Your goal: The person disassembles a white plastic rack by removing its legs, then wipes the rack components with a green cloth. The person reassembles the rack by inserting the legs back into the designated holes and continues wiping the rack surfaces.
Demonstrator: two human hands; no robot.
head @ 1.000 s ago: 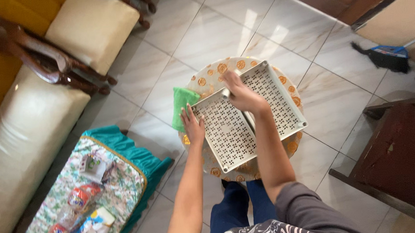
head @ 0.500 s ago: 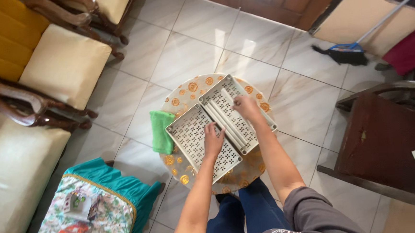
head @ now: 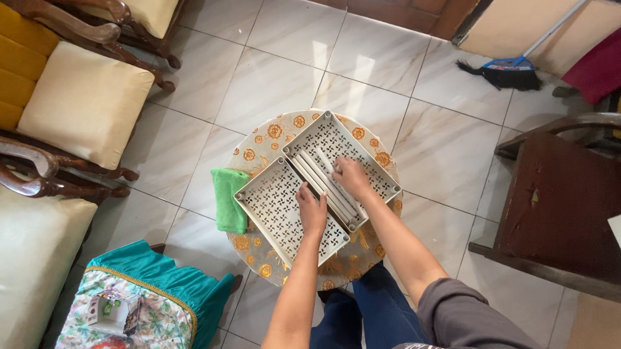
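Tiled living-room floor, seen from the head camera: two white perforated trays on a small round counter.

Marble-look tiles carry cushioned wooden chairs (head: 84, 109) at one side and a broom (head: 509, 72) near the far wall; in the middle stands the floral round counter (head: 252, 153). On it lie a near white tray (head: 273, 205) and a far white tray (head: 326, 141), side by side and touching, both empty apart from some white slats (head: 325, 181) lying along their shared edge. The left hand (head: 313, 210) rests flat and open on the near tray, gripping nothing; the right hand (head: 350, 176) lies on the slats, fingers curled, though whether it grips them I cannot tell. Judging by this, the trays are being arranged or joined; steady alignment seems needed. A green cloth (head: 227, 200) hangs just beside the near tray.
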